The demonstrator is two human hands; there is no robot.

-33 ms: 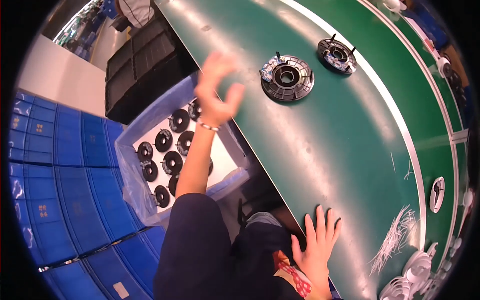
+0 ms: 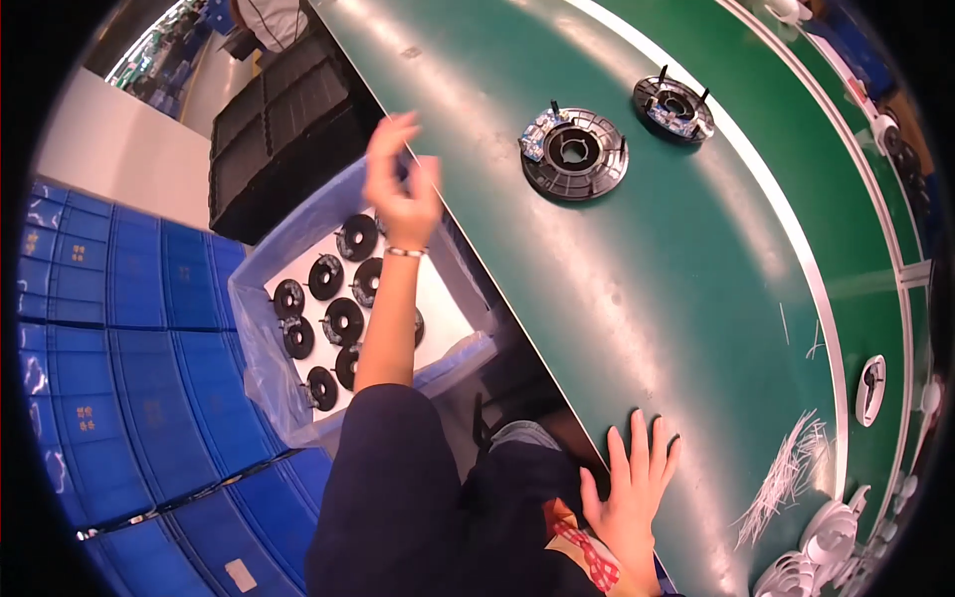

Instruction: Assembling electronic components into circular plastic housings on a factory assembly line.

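My left hand (image 2: pixel 403 189) hovers over the far right corner of a lined bin (image 2: pixel 293 209), beside the bench's left edge. Its fingers are a little blurred, curved and apart, with nothing between them. Below it in the bin, several black round discs (image 2: pixel 343 321) with centre holes lie spread on a white sheet; my forearm hides some. My right hand (image 2: pixel 632 488) rests flat near the front edge of the green bench, fingers spread and holding nothing. Farther up the bench sit a black ring-shaped base (image 2: pixel 582 174) with a blue circuit board and a second similar base (image 2: pixel 676 111).
Blue crates (image 2: pixel 149 269) are stacked at the left, and black crates (image 2: pixel 284 129) stand behind the bin. Thin white strips (image 2: pixel 786 473) lie loosely on the bench's right, near white plastic parts (image 2: pixel 831 532). Beyond a pale rail, a white oval part (image 2: pixel 870 390) lies on a green surface.
My left hand has moved left, off the bench edge and over the bin, its fingers still apart. My right hand stays where it was.
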